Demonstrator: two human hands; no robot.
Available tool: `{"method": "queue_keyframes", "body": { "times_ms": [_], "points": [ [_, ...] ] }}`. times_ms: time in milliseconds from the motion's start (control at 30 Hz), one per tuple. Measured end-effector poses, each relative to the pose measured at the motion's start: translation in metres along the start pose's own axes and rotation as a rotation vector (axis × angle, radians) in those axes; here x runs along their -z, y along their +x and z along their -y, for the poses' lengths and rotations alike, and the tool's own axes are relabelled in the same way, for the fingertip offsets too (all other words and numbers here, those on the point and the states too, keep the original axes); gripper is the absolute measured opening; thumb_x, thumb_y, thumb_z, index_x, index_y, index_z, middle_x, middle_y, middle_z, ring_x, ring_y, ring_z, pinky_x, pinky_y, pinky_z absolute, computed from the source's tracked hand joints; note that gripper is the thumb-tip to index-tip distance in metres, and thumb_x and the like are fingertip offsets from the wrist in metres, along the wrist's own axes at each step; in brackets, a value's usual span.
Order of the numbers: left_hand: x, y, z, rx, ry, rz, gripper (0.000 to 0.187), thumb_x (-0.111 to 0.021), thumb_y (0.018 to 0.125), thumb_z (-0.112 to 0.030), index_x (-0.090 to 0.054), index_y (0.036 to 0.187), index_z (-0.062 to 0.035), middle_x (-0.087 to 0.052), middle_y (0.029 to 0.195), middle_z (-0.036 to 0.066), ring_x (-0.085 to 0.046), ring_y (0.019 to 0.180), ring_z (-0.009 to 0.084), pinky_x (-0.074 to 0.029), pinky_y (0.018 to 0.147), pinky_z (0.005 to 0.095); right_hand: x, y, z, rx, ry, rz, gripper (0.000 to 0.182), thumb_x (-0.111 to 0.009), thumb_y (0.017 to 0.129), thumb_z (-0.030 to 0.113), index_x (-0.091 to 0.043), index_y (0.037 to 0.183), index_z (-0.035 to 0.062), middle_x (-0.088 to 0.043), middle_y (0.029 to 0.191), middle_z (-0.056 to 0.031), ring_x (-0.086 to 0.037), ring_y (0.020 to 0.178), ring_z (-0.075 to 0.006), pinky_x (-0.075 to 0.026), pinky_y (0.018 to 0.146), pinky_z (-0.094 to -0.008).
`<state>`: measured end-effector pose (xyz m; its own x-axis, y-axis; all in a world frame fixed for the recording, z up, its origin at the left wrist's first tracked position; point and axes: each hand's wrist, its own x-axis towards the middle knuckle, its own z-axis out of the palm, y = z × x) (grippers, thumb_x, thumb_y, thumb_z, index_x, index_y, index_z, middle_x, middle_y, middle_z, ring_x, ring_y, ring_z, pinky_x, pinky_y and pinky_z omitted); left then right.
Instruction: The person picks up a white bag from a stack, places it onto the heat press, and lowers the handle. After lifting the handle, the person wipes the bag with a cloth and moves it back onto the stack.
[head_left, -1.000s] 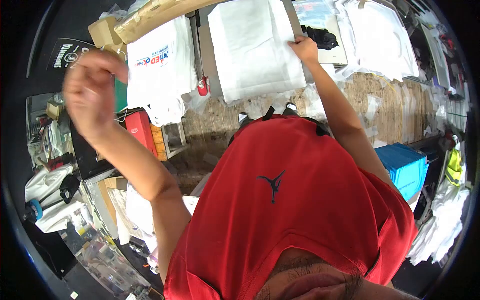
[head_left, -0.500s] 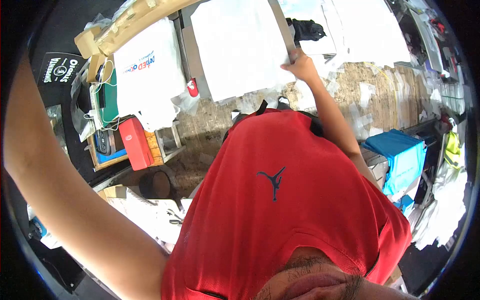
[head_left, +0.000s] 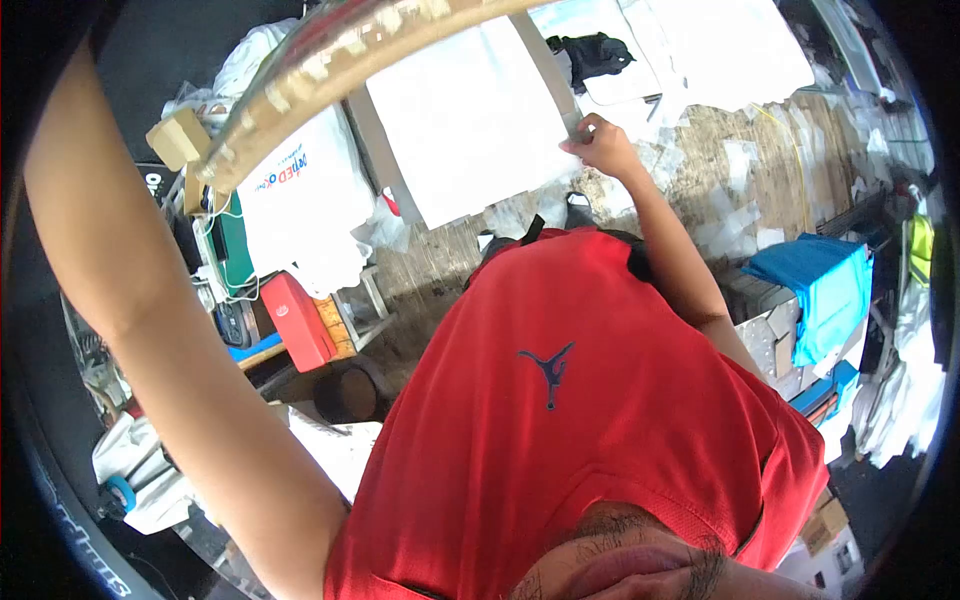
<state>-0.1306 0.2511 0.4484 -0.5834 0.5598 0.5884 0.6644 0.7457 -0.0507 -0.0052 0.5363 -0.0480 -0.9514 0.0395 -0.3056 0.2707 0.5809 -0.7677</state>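
Observation:
My right hand (head_left: 606, 148) is at the right edge of a flat white cloth (head_left: 465, 120), its thumb and fingers pinched on the edge near the corner. The cloth lies on a grey-brown board (head_left: 540, 58) that shows along both sides. My left arm (head_left: 130, 240) is raised along the left side, and the left hand is outside the picture. A long tan frame edge (head_left: 350, 65) with worn, flaking patches hangs over the far left, partly covering another white cloth (head_left: 310, 190) with red and blue lettering.
A red box (head_left: 298, 322) sits on a wooden stand at the left, with white cables close by. Black fabric (head_left: 597, 58) lies beyond my right hand. Blue cloth (head_left: 818, 290) drapes over boxes at the right. Paper scraps (head_left: 725, 220) litter the wooden floor.
The tan frame edge has come lower and looks larger over the lettered cloth. My left arm has shifted right in the view. My right hand stays at the cloth's edge, its fingers more curled.

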Motion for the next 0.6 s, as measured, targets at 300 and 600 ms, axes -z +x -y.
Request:
{"method": "queue_keyframes", "body": {
  "times_ms": [300,600],
  "points": [
    [-0.014,-0.102,-0.072,-0.123,0.157,-0.245,0.02,-0.067,0.09,-0.019,-0.067,0.083,-0.0008,-0.06,0.072,0.008,-0.053,0.063,0.0178,-0.038,0.056,0.0309,0.157,-0.017,-0.024,0.13,0.442,-0.413,0.019,-0.072,0.089,0.02,-0.068,0.093,0.0024,-0.069,0.079,-0.0065,-0.063,0.07,-0.0113,-0.05,0.065,-0.0255],
    [-0.244,-0.272,-0.117,0.22,-0.395,0.223,0.034,-0.069,0.088,-0.022,-0.054,0.062,-0.0069,-0.052,0.062,0.006,-0.055,0.053,0.0256,-0.044,0.048,0.0378,0.335,-0.143,0.057,1.594,1.402,-0.809,0.042,-0.054,0.083,0.03,-0.066,0.105,-0.0036,-0.067,0.107,-0.0227,-0.066,0.098,-0.0367,-0.051,0.087,-0.0587]
  ]
}}
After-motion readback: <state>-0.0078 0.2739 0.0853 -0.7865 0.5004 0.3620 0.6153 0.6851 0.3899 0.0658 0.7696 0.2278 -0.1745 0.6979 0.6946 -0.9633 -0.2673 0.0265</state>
